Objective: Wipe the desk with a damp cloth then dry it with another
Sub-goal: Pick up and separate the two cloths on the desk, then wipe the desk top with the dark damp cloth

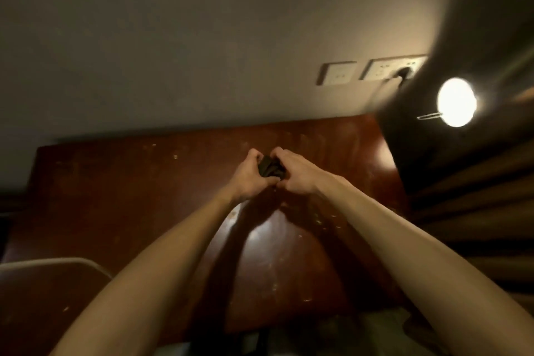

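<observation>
Both hands meet above the middle of the desk point(115, 188). The left hand point(251, 176) and right hand point(294, 175) each grip the dark bunched cloth point(270, 167) between them, fingers curled round it.

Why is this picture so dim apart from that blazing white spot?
Head view: the round lamp, the only light, is blown out to white; a glare patch lies on the desk between the forearms; left hand, right hand and dark cloth look soft; the right edge is smeared.
</observation>
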`<action>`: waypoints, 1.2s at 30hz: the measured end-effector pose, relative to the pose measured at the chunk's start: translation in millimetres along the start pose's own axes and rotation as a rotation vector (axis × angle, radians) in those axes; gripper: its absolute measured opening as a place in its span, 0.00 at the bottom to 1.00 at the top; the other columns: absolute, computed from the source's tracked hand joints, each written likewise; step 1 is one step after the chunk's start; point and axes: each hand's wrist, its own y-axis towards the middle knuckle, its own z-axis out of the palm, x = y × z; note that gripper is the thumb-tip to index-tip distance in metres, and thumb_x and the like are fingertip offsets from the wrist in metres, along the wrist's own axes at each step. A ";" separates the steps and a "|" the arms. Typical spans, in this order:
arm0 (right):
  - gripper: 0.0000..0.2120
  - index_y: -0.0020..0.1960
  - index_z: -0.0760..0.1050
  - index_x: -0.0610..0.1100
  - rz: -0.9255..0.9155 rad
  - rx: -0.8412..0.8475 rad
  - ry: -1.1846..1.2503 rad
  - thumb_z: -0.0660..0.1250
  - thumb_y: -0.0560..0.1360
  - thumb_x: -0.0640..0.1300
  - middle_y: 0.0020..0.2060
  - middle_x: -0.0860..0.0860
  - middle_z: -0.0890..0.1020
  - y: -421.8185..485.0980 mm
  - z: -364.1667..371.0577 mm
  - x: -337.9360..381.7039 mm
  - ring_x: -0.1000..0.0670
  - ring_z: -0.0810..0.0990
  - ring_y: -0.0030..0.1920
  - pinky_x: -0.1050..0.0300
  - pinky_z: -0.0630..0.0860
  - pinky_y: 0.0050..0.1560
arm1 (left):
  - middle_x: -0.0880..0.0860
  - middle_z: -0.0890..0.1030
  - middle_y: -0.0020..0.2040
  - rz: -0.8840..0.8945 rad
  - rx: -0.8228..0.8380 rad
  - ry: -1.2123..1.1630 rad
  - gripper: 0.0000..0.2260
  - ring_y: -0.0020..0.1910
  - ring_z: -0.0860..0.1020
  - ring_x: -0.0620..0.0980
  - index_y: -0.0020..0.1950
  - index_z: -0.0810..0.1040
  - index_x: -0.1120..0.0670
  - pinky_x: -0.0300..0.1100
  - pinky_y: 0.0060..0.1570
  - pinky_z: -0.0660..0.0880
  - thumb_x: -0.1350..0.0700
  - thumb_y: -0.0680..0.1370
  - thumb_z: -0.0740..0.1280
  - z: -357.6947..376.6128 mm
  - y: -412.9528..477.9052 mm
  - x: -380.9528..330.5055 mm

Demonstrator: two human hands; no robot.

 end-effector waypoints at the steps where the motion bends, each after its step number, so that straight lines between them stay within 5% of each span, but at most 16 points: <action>1: 0.29 0.66 0.68 0.45 -0.014 -0.005 0.006 0.79 0.70 0.44 0.59 0.45 0.75 13.6 7.5 14.9 0.43 0.77 0.58 0.47 0.75 0.59 | 0.50 0.77 0.46 -0.038 -0.009 -0.012 0.26 0.39 0.76 0.45 0.57 0.66 0.54 0.37 0.33 0.72 0.57 0.71 0.81 -16.4 -4.8 8.4; 3: 0.29 0.64 0.70 0.45 -0.034 -0.021 0.040 0.81 0.70 0.45 0.55 0.46 0.77 40.2 21.2 43.6 0.45 0.78 0.55 0.49 0.75 0.55 | 0.51 0.76 0.44 -0.121 -0.050 -0.051 0.23 0.35 0.75 0.44 0.55 0.66 0.54 0.36 0.29 0.71 0.61 0.71 0.79 -52.0 -17.5 28.6; 6: 0.15 0.54 0.74 0.42 -0.072 0.005 0.084 0.77 0.75 0.46 0.46 0.47 0.79 75.8 43.5 90.6 0.45 0.78 0.48 0.49 0.72 0.47 | 0.52 0.77 0.40 -0.249 -0.141 -0.173 0.17 0.28 0.76 0.41 0.52 0.71 0.55 0.35 0.25 0.72 0.67 0.73 0.75 -106.6 -38.8 63.5; 11: 0.08 0.48 0.67 0.44 -0.100 0.069 0.196 0.67 0.79 0.38 0.45 0.46 0.74 122.7 82.7 177.4 0.47 0.72 0.45 0.53 0.67 0.39 | 0.56 0.85 0.54 -0.365 -0.268 -0.502 0.11 0.50 0.85 0.53 0.56 0.81 0.52 0.42 0.42 0.81 0.58 0.76 0.77 -178.3 -81.6 128.1; 14: 0.09 0.52 0.67 0.41 -0.109 0.042 0.286 0.59 0.76 0.29 0.43 0.44 0.76 144.3 105.0 222.6 0.46 0.73 0.42 0.55 0.68 0.35 | 0.57 0.86 0.54 -0.397 -0.404 -0.765 0.10 0.48 0.87 0.54 0.57 0.82 0.52 0.49 0.44 0.85 0.57 0.77 0.76 -203.8 -105.8 161.7; 17: 0.12 0.53 0.67 0.41 -0.154 -0.009 0.290 0.57 0.74 0.28 0.40 0.46 0.76 164.6 129.9 263.2 0.47 0.72 0.39 0.55 0.66 0.34 | 0.56 0.86 0.53 -0.430 -0.487 -0.761 0.09 0.46 0.86 0.53 0.58 0.82 0.53 0.49 0.43 0.85 0.58 0.79 0.75 -223.9 -122.1 193.0; 21: 0.04 0.56 0.70 0.42 -0.176 -0.038 0.242 0.57 0.84 0.36 0.46 0.45 0.80 194.4 168.3 300.7 0.43 0.79 0.44 0.50 0.72 0.41 | 0.50 0.86 0.51 -0.389 -0.523 -0.516 0.04 0.51 0.85 0.51 0.54 0.81 0.50 0.50 0.52 0.84 0.55 0.81 0.73 -248.3 -135.3 238.8; 25: 0.07 0.54 0.71 0.43 -0.205 -0.032 0.118 0.58 0.87 0.46 0.47 0.40 0.82 221.3 200.6 325.0 0.36 0.81 0.46 0.42 0.77 0.44 | 0.46 0.84 0.48 -0.358 -0.561 -0.242 0.07 0.47 0.81 0.42 0.52 0.78 0.48 0.35 0.44 0.75 0.55 0.80 0.74 -272.4 -149.2 269.4; 30: 0.14 0.51 0.68 0.45 -0.191 -0.071 -0.128 0.55 0.87 0.56 0.45 0.41 0.82 235.3 219.4 339.0 0.35 0.80 0.45 0.45 0.75 0.41 | 0.51 0.85 0.47 -0.417 -0.480 -0.380 0.14 0.46 0.85 0.47 0.49 0.76 0.52 0.40 0.44 0.80 0.54 0.74 0.81 -300.0 -157.5 301.1; 36: 0.20 0.50 0.70 0.47 -0.186 -0.012 -0.155 0.52 0.85 0.62 0.41 0.44 0.81 248.4 229.5 336.7 0.38 0.81 0.41 0.39 0.81 0.44 | 0.55 0.85 0.46 -0.396 -0.441 -0.644 0.09 0.45 0.85 0.51 0.50 0.72 0.53 0.42 0.40 0.80 0.55 0.81 0.73 -319.1 -151.6 327.9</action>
